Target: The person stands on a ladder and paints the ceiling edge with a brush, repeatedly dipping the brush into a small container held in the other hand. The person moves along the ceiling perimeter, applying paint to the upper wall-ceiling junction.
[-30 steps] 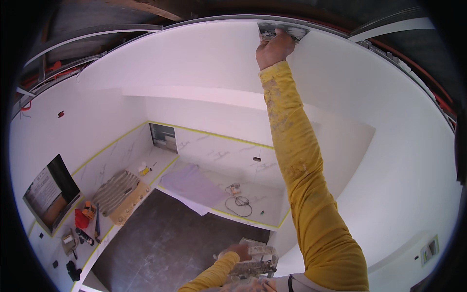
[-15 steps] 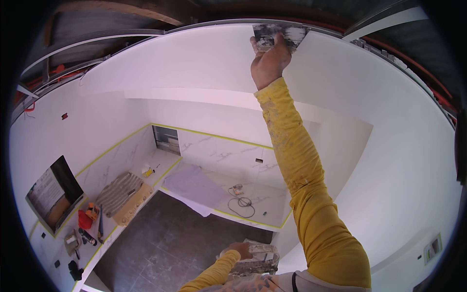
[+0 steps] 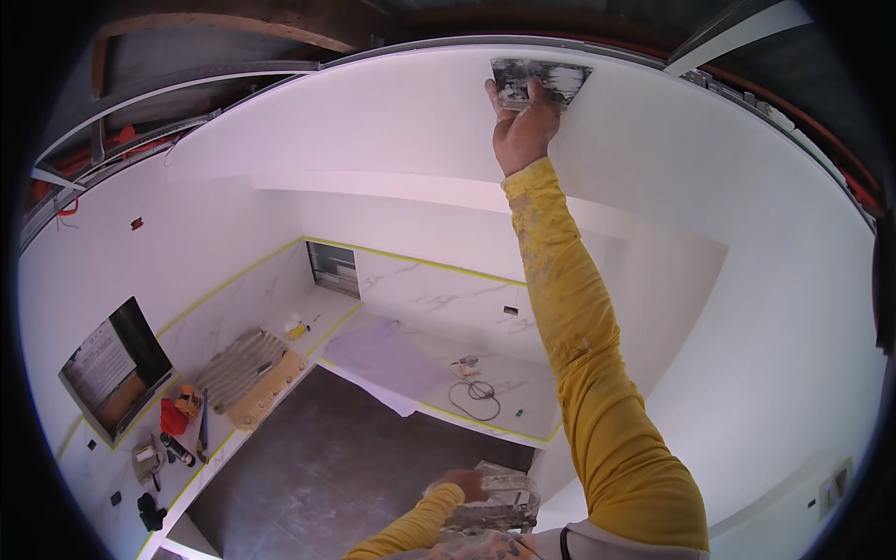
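Observation:
My right hand is raised high on the white wall. It grips a wide putty knife, its dark blade smeared with white compound and lying against the wall just under the top edge. Low in front of my body, my left hand is closed on a plaster-caked tray. White residue covers the tray's sides; its far part is cut off by my clothing. Both my sleeves are yellow, and the right one is spotted with compound.
Metal framing runs above the wall's top edge. Below, a marble-patterned counter edged with yellow-green tape carries a pale cloth, a corded tool, cardboard and several hand tools. Dark floor tiles lie beneath.
The putty knife has slid slightly down from the wall's top edge, with my right hand on it. My left hand keeps its hold on the tray. The view has shifted a little.

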A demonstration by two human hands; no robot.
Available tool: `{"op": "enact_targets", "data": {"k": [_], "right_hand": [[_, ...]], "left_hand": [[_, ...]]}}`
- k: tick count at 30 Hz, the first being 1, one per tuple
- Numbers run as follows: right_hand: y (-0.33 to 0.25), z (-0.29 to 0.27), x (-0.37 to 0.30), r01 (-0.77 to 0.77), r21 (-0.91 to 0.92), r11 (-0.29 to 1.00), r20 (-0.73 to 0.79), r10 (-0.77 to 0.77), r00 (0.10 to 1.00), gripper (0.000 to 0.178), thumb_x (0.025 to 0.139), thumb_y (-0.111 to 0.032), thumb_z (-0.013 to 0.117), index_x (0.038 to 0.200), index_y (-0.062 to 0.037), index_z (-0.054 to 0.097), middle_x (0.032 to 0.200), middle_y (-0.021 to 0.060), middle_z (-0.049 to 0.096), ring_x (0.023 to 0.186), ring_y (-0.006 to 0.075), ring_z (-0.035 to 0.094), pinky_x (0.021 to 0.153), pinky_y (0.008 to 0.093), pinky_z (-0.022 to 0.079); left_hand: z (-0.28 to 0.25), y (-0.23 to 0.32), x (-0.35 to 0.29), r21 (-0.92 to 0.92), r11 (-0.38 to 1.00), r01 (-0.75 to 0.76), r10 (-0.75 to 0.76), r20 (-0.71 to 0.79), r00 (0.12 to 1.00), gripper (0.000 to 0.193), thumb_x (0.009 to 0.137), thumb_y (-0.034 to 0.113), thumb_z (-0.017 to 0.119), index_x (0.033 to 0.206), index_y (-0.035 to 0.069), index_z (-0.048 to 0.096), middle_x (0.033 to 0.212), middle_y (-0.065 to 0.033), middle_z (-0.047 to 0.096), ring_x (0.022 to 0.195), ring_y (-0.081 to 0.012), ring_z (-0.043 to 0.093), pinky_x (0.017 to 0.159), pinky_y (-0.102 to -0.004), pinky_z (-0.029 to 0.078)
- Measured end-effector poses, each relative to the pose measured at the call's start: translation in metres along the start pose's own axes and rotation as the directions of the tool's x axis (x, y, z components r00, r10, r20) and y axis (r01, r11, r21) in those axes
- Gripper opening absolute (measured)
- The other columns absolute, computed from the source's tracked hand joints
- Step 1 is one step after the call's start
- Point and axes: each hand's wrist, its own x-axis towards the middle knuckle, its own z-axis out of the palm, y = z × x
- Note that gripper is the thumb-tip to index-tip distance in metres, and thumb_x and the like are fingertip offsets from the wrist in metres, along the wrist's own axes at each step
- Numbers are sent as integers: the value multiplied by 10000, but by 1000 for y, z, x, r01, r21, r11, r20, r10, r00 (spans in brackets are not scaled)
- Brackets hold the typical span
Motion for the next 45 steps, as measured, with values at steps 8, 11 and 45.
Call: {"op": "enact_targets", "data": {"k": [8,11,45], "right_hand": [[14,32,33,-63,36,997,-136,68,988,382,979,-94,510,1339,-71,385,1298,118,476,1105,252,538,851,400,612],[11,39,27,-79,45,996,-167,85,982,387,983,-97,505,1349,-83,380,1305,120,474,1114,251,537,870,406,611],[-120,-18,55,70,-84,994,117,-60,991,412,989,-16,436,1386,-36,329,1375,132,436,1200,347,577,907,380,635]], "left_hand": [[-5,6,1,19,1000,7,-8,53,999,591,787,446,685,1274,120,608,1244,-165,666,1157,-355,635,992,-456,499],[-3,6,1,21,1000,-13,13,14,1000,583,763,469,691,1220,112,627,1175,-178,687,1108,-365,650,973,-453,499],[0,10,10,63,998,-26,21,80,997,591,752,458,713,1215,102,621,1167,-203,683,1115,-374,647,953,-458,509]]}}
